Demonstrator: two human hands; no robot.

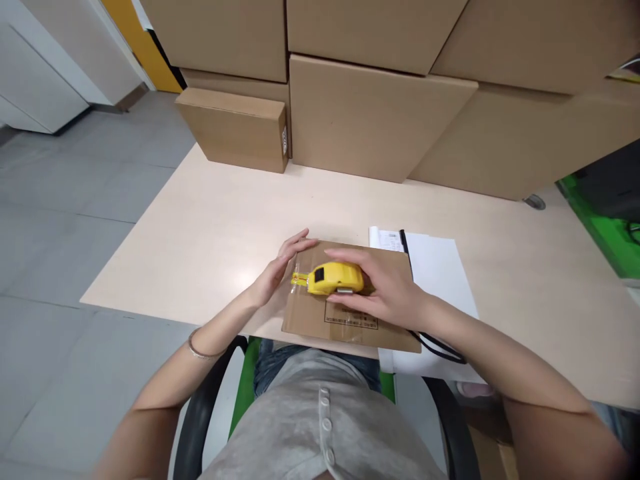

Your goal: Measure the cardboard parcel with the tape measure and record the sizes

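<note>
Yellow and compact, the tape measure [336,277] sat in the right grip [393,292], pinched between thumb and fingers, its blade [300,279] pointing toward the left grip [275,277]. The left grip, fingers extended, touched the edge of the cardboard box [304,315] below the right grip; white papers [440,270] lay beside it on the worktop [200,247].

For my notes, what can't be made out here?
All in the head view:
Black-framed print on the flat brown cardboard box: blurred, partly behind the right hand.
Markings on the yellow tape measure's blade: too small.
White paper's left part: under the box.
Dark item, far right: cut off by the edge.
</note>
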